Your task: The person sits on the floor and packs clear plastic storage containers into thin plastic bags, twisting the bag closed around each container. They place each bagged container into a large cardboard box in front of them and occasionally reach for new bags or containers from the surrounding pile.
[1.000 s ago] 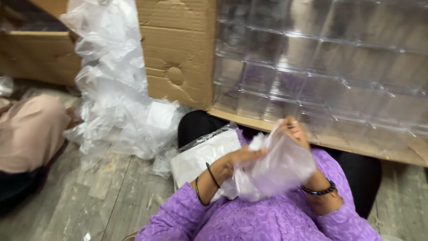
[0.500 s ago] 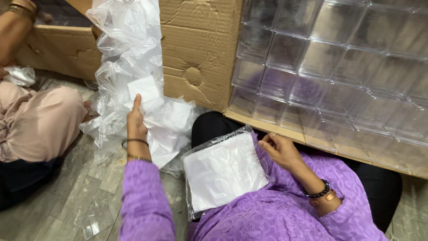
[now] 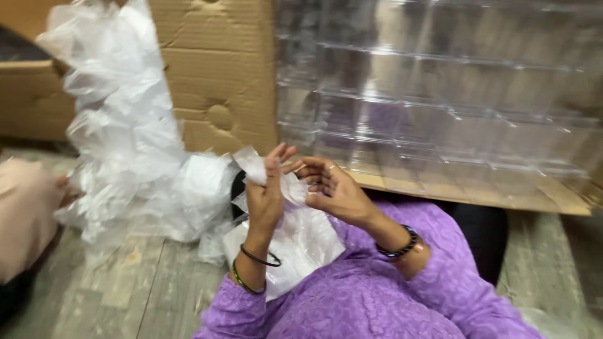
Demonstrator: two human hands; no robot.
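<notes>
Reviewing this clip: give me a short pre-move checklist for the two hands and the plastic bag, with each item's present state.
1. Left hand on the clear plastic bag: ok, fingers pinch its top edge.
2. Right hand on the same bag: ok, fingertips meet it beside the left.
3. Bag mouth opened: cannot tell, the picture is blurred.
4. White packet on the lap, under the hands: ok, lies flat.
5. Heap of spare bags beside the cardboard box: ok, at the left side.
6. Another person's hand apart from the work: ok, at the heap's far edge.
</notes>
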